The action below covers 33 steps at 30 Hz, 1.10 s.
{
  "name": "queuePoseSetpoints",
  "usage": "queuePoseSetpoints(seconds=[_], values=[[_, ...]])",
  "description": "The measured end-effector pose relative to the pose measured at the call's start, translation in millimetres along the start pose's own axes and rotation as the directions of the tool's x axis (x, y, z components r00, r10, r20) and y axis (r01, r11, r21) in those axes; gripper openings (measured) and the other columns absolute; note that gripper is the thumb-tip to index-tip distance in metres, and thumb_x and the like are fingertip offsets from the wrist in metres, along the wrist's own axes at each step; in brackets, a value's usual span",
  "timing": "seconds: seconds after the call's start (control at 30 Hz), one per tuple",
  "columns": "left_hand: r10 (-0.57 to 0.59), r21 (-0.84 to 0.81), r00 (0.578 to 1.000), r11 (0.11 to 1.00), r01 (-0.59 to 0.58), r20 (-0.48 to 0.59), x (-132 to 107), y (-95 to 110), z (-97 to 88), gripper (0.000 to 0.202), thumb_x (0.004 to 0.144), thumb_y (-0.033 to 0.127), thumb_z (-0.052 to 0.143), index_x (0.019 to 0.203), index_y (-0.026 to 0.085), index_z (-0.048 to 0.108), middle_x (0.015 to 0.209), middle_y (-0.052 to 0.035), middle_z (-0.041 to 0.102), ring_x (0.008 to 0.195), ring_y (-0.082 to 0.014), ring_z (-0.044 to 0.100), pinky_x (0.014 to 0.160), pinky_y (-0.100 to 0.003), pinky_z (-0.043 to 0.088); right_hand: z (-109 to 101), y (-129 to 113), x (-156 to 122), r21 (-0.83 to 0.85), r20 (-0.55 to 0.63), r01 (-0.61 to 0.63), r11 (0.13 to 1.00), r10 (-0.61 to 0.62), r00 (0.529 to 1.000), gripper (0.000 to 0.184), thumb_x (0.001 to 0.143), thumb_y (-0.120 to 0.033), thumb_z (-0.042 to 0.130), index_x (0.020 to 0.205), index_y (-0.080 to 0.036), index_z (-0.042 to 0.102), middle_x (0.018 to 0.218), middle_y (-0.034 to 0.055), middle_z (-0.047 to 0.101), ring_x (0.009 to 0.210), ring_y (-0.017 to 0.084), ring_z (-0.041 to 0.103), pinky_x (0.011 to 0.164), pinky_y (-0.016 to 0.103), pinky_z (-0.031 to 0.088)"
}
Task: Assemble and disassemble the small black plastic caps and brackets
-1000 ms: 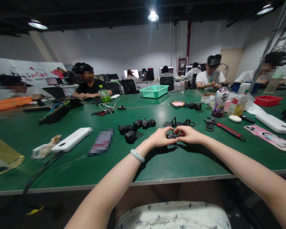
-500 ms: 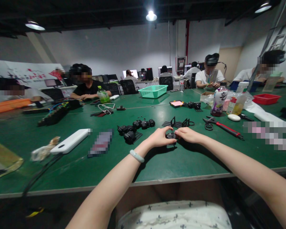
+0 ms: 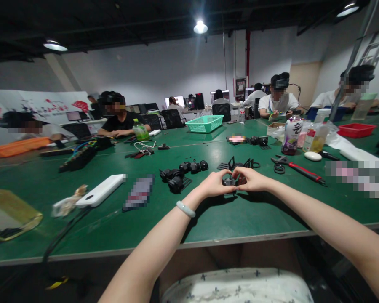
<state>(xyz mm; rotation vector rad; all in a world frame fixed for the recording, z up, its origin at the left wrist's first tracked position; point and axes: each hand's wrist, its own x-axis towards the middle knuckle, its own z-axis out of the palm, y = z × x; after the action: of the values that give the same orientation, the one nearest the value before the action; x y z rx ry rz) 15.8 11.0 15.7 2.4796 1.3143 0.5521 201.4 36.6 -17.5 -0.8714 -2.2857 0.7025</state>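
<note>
- Tabletop, long, flat and green [image 3: 240, 219], fills the middle of the view, its pale front edge running just ahead of the person's lap.
- Co-workers [image 3: 120, 124] sit along the far side and the right end, busy at their own places, well apart from the person's two hands.
- Teal plastic mesh basket [image 3: 204, 123] stands far back, near the centre line.
- White oblong power bank [image 3: 101, 190] lies flat out to the left, with a dark cable [image 3: 60, 233] trailing off near it toward the table's front edge.
- Purple-and-white drink bottle [image 3: 292, 135] stands upright on the right.
- Red-handled pliers [image 3: 298, 169] lie flat just in front of that bottle, handles pointing right.
- Cluster of black plastic parts [image 3: 181, 172] sits near the left hand, up and to its left.
- Flat black brackets [image 3: 238, 163] lie just beyond both hands.
- Left hand [image 3: 213, 184] is curled in, thumb and fingertips pinched tight onto the piece in the middle.
- Right hand [image 3: 252, 179] mirrors it, fingers bent and closed on the same piece from the other side, so the two hands meet fingertip to fingertip.
- Pale green stone bangle [image 3: 185, 208] rings the left wrist.
- Small black plastic part [image 3: 230, 182] is gripped between both sets of fingertips, low over the green surface, centre front; whether it touches the tabletop cannot be told.
</note>
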Motion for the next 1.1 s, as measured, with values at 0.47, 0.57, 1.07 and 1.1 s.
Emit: queuePoseSetpoints(seconds=[0.47,0.57,1.07,1.1], values=[[-0.037,-0.028,0.999,0.999,0.037,-0.001,-1.0,0.1,0.6,0.052,0.060,0.044,0.060,0.104,0.018,0.052,0.065,0.0003,0.055,0.064,-0.0155,0.054,0.052,-0.020,0.037,1.7,3.6,0.8,-0.001,0.002,-0.023,1.000,0.023,1.000,0.027,0.064,-0.026,0.058,0.089,-0.014,0.055,0.082,0.0042,0.057,0.067,0.012,0.051,0.059,0.023,0.039],[-0.065,-0.040,0.998,0.997,0.065,0.013,-1.5,0.2,1.3,0.052,0.060,0.043,0.060,0.104,0.017,0.052,0.063,0.0008,0.055,0.061,-0.0144,0.054,0.051,-0.020,0.036,2.4,4.8,2.0,0.007,0.005,-0.039,0.999,0.039,0.999,0.025,0.066,-0.026,0.056,0.087,-0.013,0.056,0.082,0.0045,0.058,0.071,0.014,0.052,0.062,0.024,0.040],[-0.050,-0.030,0.998,0.998,0.051,0.036,-0.5,-4.5,1.9,0.058,0.060,0.049,0.057,0.107,0.017,0.049,0.054,0.0034,0.051,0.048,-0.0113,0.049,0.045,-0.019,0.033,9.7,7.7,9.0,0.094,0.078,-0.144,0.985,0.137,0.988,0.020,0.075,-0.024,0.039,0.069,-0.013,0.055,0.067,0.0005,0.054,0.063,0.011,0.047,0.058,0.022,0.035],[-0.050,-0.034,0.998,0.998,0.051,0.041,-0.5,-4.9,2.0,0.058,0.061,0.049,0.057,0.108,0.017,0.049,0.054,0.0032,0.052,0.047,-0.0114,0.049,0.044,-0.019,0.033,9.5,7.5,9.5,0.087,0.087,-0.142,0.986,0.134,0.987,0.022,0.075,-0.025,0.038,0.067,-0.014,0.054,0.066,0.0004,0.053,0.062,0.011,0.047,0.058,0.022,0.034]])
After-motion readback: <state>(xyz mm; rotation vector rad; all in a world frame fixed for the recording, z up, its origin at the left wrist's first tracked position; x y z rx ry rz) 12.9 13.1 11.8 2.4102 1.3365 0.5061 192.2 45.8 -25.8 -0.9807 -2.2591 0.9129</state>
